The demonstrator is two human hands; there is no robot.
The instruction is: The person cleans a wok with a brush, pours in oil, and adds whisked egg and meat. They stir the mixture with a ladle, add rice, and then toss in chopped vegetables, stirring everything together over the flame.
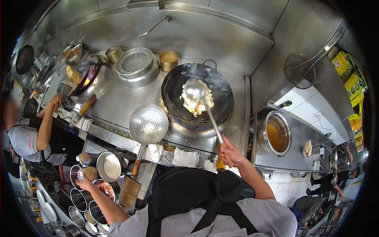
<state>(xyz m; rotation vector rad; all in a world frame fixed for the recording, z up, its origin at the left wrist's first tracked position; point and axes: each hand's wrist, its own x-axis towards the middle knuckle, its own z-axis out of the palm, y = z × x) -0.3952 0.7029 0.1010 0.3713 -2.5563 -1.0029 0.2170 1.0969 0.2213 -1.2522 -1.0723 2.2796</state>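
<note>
My right hand (232, 153) is closed round the wooden grip of a long metal ladle (213, 121). The ladle's bowl rests on chopped food, pale with yellow and orange bits (194, 108), in a black wok (173, 93) that gives off steam. Far to the left, my left hand (84, 182) reaches to a metal pot (73, 170) among the seasoning containers. Its fingers are bent together at a small shiny whitish thing that I cannot make out. A perforated strainer (149, 123) with a wooden handle lies on the stove's front edge, between my hands.
A lidded pot (137, 73) stands under a tap, beside a brass-coloured tin (169, 61). On the left, a co-worker (29, 138) holds a wok over flames. A pot of brown liquid (276, 133) sits on the right counter. Other people are farther back at right.
</note>
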